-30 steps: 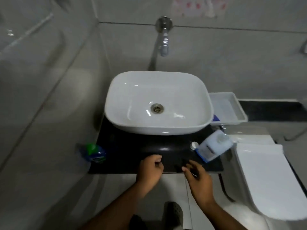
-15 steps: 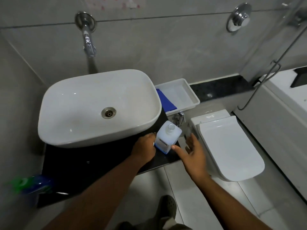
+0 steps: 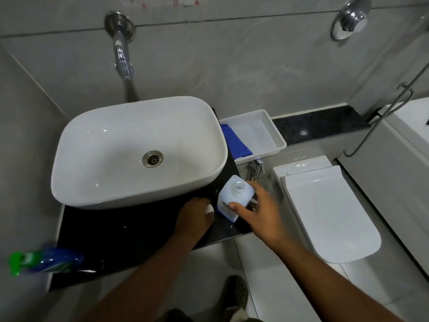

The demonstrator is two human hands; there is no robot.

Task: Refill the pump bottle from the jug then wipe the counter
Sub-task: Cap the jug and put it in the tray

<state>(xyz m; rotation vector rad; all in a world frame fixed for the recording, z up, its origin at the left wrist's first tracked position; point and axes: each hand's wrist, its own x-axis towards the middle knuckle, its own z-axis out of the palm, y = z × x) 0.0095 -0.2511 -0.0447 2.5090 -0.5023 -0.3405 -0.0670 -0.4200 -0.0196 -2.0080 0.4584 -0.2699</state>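
Stood white bottle [image 3: 229, 195] up, gripping it with right hand [image 3: 257, 211], holding white cap [image 3: 210, 209] in curled left hand [image 3: 193, 217]. Ready to pour.

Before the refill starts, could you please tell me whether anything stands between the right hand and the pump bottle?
Nothing visible does. The right hand grips the pump bottle on the counter, thumb on its near side. The left hand, curled round a small white piece, sits beside the bottle, not between them.
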